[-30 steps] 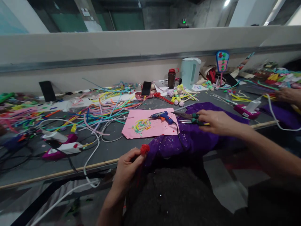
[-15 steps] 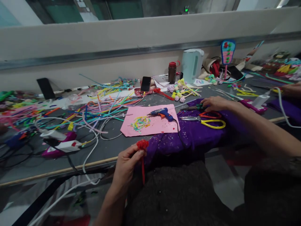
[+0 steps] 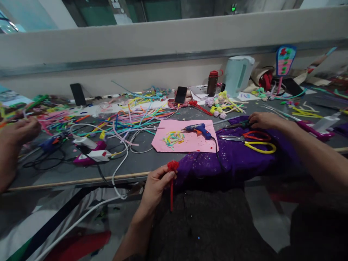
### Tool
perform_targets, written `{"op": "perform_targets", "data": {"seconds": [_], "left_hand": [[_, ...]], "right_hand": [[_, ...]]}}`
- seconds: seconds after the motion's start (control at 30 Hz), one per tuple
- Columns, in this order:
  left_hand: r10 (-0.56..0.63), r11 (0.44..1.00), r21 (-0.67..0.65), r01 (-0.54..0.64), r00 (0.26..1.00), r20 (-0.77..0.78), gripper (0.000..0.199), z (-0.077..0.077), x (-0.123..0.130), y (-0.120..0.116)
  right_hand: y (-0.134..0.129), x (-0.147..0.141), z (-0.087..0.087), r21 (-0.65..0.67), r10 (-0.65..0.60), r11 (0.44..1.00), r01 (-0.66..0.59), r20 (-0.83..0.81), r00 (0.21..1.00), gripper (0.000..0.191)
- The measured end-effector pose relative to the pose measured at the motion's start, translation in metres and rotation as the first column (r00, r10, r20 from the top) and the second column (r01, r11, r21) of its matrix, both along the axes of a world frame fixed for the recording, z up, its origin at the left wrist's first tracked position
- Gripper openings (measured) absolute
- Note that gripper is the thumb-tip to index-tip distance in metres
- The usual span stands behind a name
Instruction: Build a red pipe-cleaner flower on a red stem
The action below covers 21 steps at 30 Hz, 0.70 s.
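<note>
Pinched in my left hand (image 3: 159,183) is a red flower (image 3: 173,166) on a red stem, which hangs down over the table's front edge. My right hand (image 3: 259,120) is closed on the dark handles of a tool (image 3: 241,124) lying on the purple cloth (image 3: 233,159). Just in front of it lie scissors (image 3: 248,140) with one red and one yellow handle. A blue glue gun (image 3: 198,130) rests on a pink sheet (image 3: 190,146), beside a small heap of cut pastel pieces (image 3: 173,139).
Coloured stems (image 3: 133,121) and white cables (image 3: 119,170) spread to the left, near a power strip (image 3: 92,156). Another person's hand (image 3: 20,132) is at the far left. A kettle (image 3: 237,76), a bottle (image 3: 212,84) and a phone (image 3: 181,95) stand behind.
The view has swung left, so the tabletop things appear farther right. Another person's hand now shows at the left, and the one at the right is out of view. My hands keep their holds.
</note>
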<state>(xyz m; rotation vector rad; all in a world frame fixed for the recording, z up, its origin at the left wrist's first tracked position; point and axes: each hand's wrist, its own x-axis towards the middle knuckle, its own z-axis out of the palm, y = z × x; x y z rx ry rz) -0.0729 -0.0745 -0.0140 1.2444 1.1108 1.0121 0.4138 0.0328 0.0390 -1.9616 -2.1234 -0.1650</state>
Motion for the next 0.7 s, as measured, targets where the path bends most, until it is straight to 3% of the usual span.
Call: {"op": "perform_targets", "data": {"seconds": [0.1, 0.17, 0.27, 0.4, 0.47, 0.6, 0.7], "left_hand": [[0.009, 1.0, -0.011, -0.009, 1.0, 0.009, 0.019, 0.0, -0.001, 0.0], [0.01, 1.0, 0.0, -0.01, 1.0, 0.014, 0.019, 0.006, -0.002, 0.004], [0.045, 0.997, 0.064, -0.048, 0.998, 0.054, 0.018, 0.028, 0.002, 0.023], [0.093, 0.976, 0.181, -0.123, 0.982, 0.161, 0.016, 0.069, 0.019, 0.07], [0.056, 0.971, 0.218, -0.1, 0.978, 0.2, 0.015, 0.087, 0.03, 0.098], [-0.066, 0.975, 0.22, 0.001, 0.956, 0.286, 0.011, 0.108, 0.041, 0.15], [-0.053, 0.988, 0.153, -0.017, 0.896, 0.441, 0.007, 0.117, 0.043, 0.179]], "right_hand": [[-0.002, -0.001, 0.004, -0.175, 0.04, 0.984, -0.031, 0.049, 0.998, 0.007], [-0.006, -0.007, 0.01, -0.196, 0.01, 0.981, 0.008, 0.09, 0.996, 0.009], [-0.013, -0.033, 0.024, -0.103, -0.019, 0.994, 0.027, 0.073, 0.997, 0.016], [-0.014, -0.096, 0.039, 0.084, 0.136, 0.99, -0.117, -0.281, 0.95, 0.015], [-0.006, -0.129, 0.036, 0.218, 0.23, 0.966, -0.137, -0.488, 0.842, 0.014], [0.022, -0.18, 0.012, 0.355, 0.322, 0.935, -0.002, -0.846, 0.424, 0.019], [0.043, -0.198, -0.003, 0.339, 0.311, 0.939, 0.05, -0.906, 0.287, 0.022]]}}
